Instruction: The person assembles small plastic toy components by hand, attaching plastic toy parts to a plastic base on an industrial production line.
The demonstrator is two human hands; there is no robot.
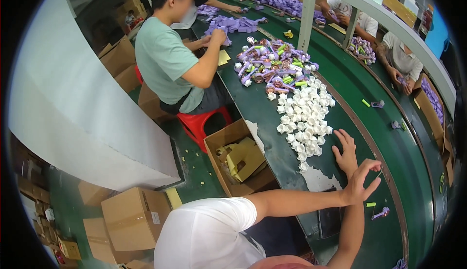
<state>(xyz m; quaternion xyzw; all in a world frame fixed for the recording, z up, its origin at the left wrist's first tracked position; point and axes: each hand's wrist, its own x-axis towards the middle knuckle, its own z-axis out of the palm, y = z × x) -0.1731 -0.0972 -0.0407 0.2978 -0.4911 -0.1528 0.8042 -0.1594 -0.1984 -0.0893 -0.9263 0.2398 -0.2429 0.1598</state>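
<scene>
My left hand (362, 184) reaches across my right forearm, its thumb and fingers apart, and I can make out nothing held in it. Just beyond, my right hand (345, 153) has its fingers spread, above the dark green bench top. Nearest to it lies a heap of small white, flower-shaped plastic parts (306, 116). A pile of purple pieces mixed with lime-green cylinders and copper-coloured rings (277, 64) adjoins the far end of that heap. On the green conveyor close to my left hand are a lime-green cylinder (371, 204) and a small purple piece (381, 213).
A dark flat rectangular object (330, 214) lies under my arms. An open carton (238, 157) stands against the bench's left side. A co-worker in a light green shirt (168, 55) sits farther along on a red stool (199, 128). A white metal post (306, 13) rises beside the conveyor.
</scene>
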